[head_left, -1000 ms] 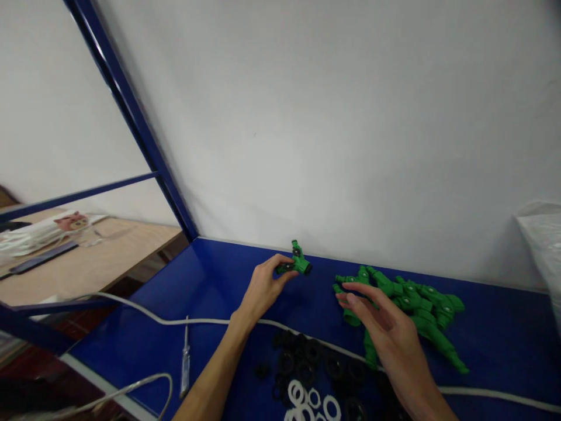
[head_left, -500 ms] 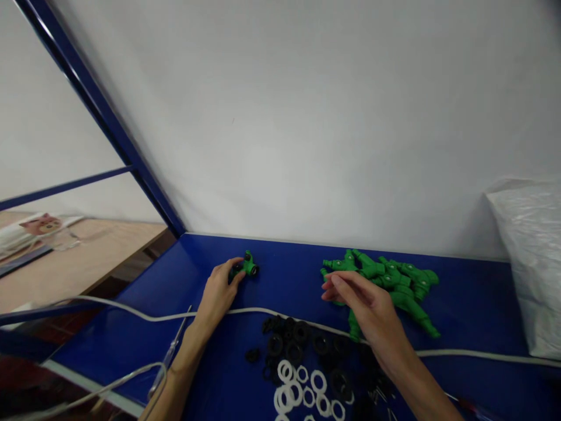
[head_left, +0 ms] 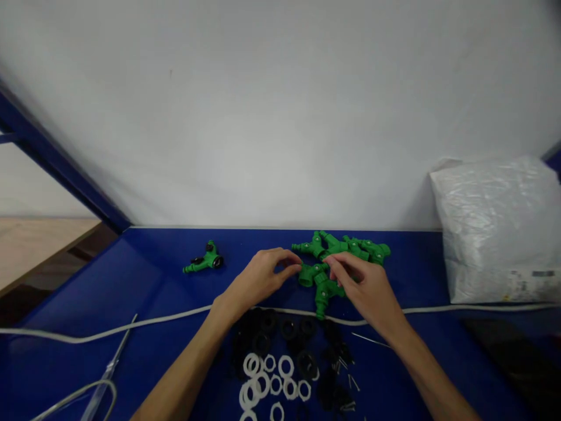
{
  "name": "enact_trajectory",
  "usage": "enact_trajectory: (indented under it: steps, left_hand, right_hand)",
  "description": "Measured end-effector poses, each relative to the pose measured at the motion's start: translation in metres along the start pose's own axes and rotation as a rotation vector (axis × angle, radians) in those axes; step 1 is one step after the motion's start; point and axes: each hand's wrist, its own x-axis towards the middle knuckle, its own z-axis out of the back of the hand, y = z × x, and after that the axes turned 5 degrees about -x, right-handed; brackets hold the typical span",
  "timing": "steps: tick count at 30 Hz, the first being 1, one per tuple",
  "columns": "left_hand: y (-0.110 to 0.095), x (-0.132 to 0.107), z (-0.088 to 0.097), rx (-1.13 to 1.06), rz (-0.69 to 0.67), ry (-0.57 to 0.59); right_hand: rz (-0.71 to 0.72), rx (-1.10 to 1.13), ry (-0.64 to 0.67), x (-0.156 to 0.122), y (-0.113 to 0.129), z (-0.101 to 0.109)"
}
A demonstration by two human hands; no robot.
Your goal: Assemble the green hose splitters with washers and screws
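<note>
A pile of green plastic hose fittings (head_left: 350, 248) lies at the back of the blue table (head_left: 149, 292), near the white wall. My right hand (head_left: 363, 286) rests on the front of the pile, fingers curled on one green fitting (head_left: 322, 286). My left hand (head_left: 263, 278) is just left of that fitting, fingers bent, with its fingertips close to the fitting's end; I cannot see anything in it. A single green fitting with black caps (head_left: 204, 261) lies alone to the left, apart from both hands.
Black rings (head_left: 289, 333) and white rings (head_left: 267, 380) lie in front of my hands, with small screws (head_left: 350, 383) beside them. A white cable (head_left: 131, 324) crosses the table. A screwdriver (head_left: 109, 371) lies at the left, a white plastic bag (head_left: 495, 228) at the right.
My left hand set the black-capped fitting down at the left and moved right towards the pile. My right hand closed on a fitting at the pile's front. The view turned right.
</note>
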Motion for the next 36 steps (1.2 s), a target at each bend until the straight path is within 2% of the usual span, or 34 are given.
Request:
enact_trajectory:
  steps: [7, 12, 14, 19, 23, 32, 34, 36]
  left_hand:
    - [0.014, -0.012, 0.000, -0.083, 0.117, 0.117]
    - [0.021, -0.011, -0.008, -0.175, 0.169, 0.072]
    - [0.021, -0.011, -0.013, -0.204, 0.183, 0.045]
    - [0.021, -0.011, -0.023, -0.281, 0.204, -0.021]
    - [0.020, -0.011, -0.023, -0.256, 0.232, -0.031]
    - [0.012, -0.014, -0.015, -0.127, 0.259, 0.004]
    - [0.011, -0.013, -0.016, -0.247, 0.258, 0.011]
    - [0.008, -0.012, -0.017, -0.486, 0.230, 0.016]
  right_hand:
    - [0.182, -0.225, 0.090, -0.008, 0.001, -0.019]
    - [0.325, -0.593, 0.121, -0.014, -0.003, -0.034]
    - [0.354, -0.654, 0.123, -0.015, -0.006, -0.035]
    - [0.356, -0.641, 0.132, -0.015, -0.012, -0.036]
    - [0.361, -0.599, 0.123, -0.015, -0.012, -0.038]
    - [0.295, -0.433, -0.053, -0.012, -0.005, -0.036]
    - [0.290, -0.396, -0.102, -0.013, 0.001, -0.037]
    - [0.286, -0.370, -0.131, -0.015, 0.008, -0.037]
